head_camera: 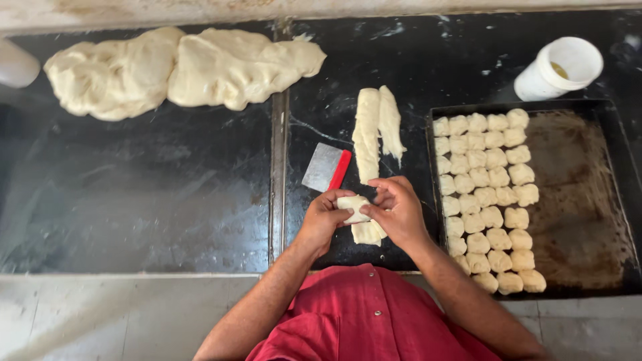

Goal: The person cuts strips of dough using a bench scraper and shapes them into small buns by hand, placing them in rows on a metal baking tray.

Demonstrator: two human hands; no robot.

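Dough piece: I see a small, pale, soft lump (352,208), roughly oblong, smooth on top, caught between both hands just above the near edge of the desk (167,200).
Left grip: my left hand (326,217) is curled shut around the lump's left end, thumb lying over its top.
Right grip: my right hand (397,208) is closed on the lump's right end, fingers bent inward and pinching it.
Below the grip: a second short bit of dough (368,232) lies on the desk, touching the underside of the hands.
Ahead of the grip: a long dough strip (367,134) runs away from the hands, with a thinner, ragged strip (390,122) beside it.
Left of the grip: a metal scraper with a red handle (326,168) lies close by; well beyond it sits a big dough mass (180,69).
Right of the grip: a dark tray (578,200) holds rows of dough balls (486,197); a white cup (560,68) stands past it.
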